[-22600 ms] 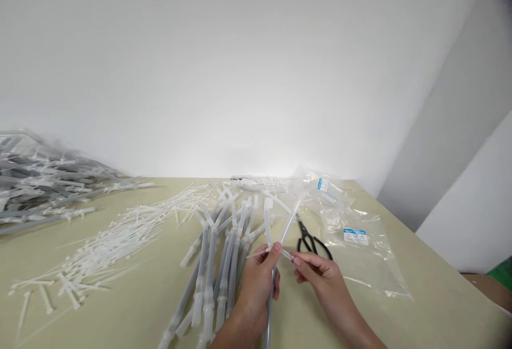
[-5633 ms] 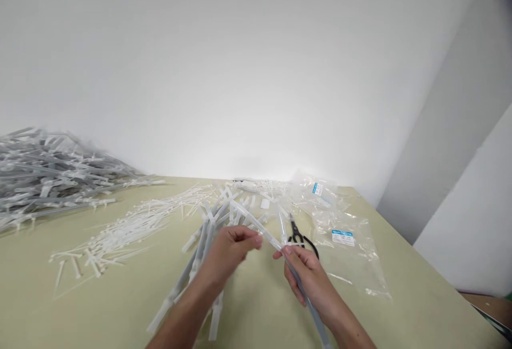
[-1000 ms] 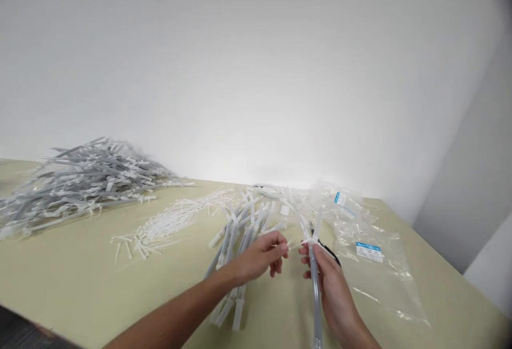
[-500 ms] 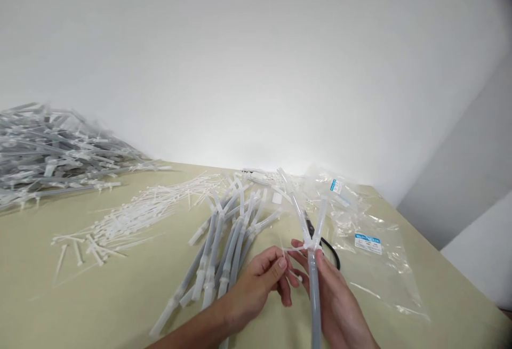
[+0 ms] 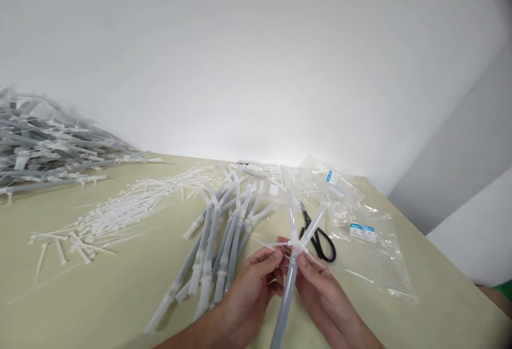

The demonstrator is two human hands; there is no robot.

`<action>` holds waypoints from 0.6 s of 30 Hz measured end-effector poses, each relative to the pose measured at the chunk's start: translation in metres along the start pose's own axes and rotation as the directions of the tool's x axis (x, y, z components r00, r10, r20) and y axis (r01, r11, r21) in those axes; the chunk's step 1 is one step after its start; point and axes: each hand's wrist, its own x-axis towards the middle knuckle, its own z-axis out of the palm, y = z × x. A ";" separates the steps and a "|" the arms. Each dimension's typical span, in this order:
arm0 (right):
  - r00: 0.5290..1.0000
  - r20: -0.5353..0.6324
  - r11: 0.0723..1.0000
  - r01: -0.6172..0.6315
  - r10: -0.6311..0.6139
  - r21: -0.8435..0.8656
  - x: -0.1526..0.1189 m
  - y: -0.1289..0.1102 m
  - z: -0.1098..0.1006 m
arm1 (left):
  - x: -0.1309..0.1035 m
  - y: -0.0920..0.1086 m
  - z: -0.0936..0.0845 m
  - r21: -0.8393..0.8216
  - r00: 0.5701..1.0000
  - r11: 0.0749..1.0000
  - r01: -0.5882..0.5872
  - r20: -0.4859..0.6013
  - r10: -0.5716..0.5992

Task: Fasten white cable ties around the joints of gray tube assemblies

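A translucent Y-shaped tube [image 5: 286, 290] stands between my hands, its two branches spreading upward and its grey stem running down toward me. My right hand [image 5: 326, 298] grips it at the joint, thumb in front and fingers behind. My left hand [image 5: 254, 285] is closed just left of the joint, pinching a thin white cable tie [image 5: 276, 244]. Another tie is around the joint, with its end sticking out on the right. Part of the tie in the left fingers is hidden.
Several similar Y tubes [image 5: 208, 240] lie left of my hands, beside a heap of loose white cable ties [image 5: 128, 208]. A large pile of tube assemblies [image 5: 48, 144] fills the far left. Black-handled scissors [image 5: 330, 250] and clear labelled plastic bags [image 5: 380, 258] lie right.
The tube has shifted left and its stem now leans toward the lower left. My left hand has brought its cable tie up to the joint. The scissors show more fully.
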 end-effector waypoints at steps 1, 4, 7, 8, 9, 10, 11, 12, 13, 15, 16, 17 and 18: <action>1.000 -0.011 0.999 -0.002 0.002 -0.032 0.000 0.001 0.000 | -0.001 0.000 0.001 -0.013 1.000 1.000 0.014 0.000 -0.014; 0.998 -0.043 0.997 -0.038 0.035 -0.069 0.003 0.004 -0.002 | -0.005 0.000 0.004 -0.053 0.999 0.997 0.049 0.025 -0.047; 0.993 -0.091 0.996 -0.075 0.070 -0.051 0.006 0.007 -0.006 | -0.006 0.002 0.005 -0.101 0.995 0.991 0.089 0.057 -0.083; 0.992 -0.104 0.995 -0.080 0.074 -0.059 0.007 0.007 -0.008 | -0.006 0.002 0.005 -0.126 0.994 0.987 0.097 0.060 -0.090; 0.991 -0.112 0.994 -0.082 0.073 -0.077 0.008 0.007 -0.008 | -0.006 0.002 0.004 -0.150 0.994 0.983 0.101 0.055 -0.094; 0.991 -0.112 0.992 -0.080 0.069 -0.095 0.008 0.008 -0.009 | -0.006 0.003 0.004 -0.170 0.994 0.980 0.102 0.046 -0.096; 0.992 -0.104 0.991 -0.079 0.068 -0.111 0.008 0.007 -0.009 | -0.006 0.002 0.003 -0.183 0.995 0.978 0.103 0.036 -0.098; 0.994 -0.087 0.989 -0.076 0.065 -0.125 0.008 0.007 -0.008 | -0.006 0.002 0.003 -0.188 0.994 0.976 0.107 0.028 -0.104; 0.996 -0.059 0.987 -0.074 0.066 -0.143 0.008 0.007 -0.006 | -0.007 0.002 0.003 -0.185 0.994 0.976 0.112 0.019 -0.110; 0.998 0.006 0.978 -0.067 0.070 -0.198 0.007 0.007 -0.003 | -0.007 0.001 0.002 -0.160 0.993 0.980 0.115 -0.009 -0.118; 0.997 0.030 0.969 -0.057 0.066 -0.239 0.006 0.006 -0.001 | -0.007 0.000 0.002 -0.139 0.993 0.984 0.114 -0.027 -0.119; 0.998 0.041 0.958 -0.041 0.055 -0.285 0.006 0.006 0.001 | -0.007 0.000 0.002 -0.112 0.992 0.988 0.111 -0.047 -0.117; 0.999 0.037 0.944 -0.019 0.033 -0.330 0.006 0.006 0.002 | -0.007 0.000 0.001 -0.083 0.992 0.991 0.106 -0.062 -0.111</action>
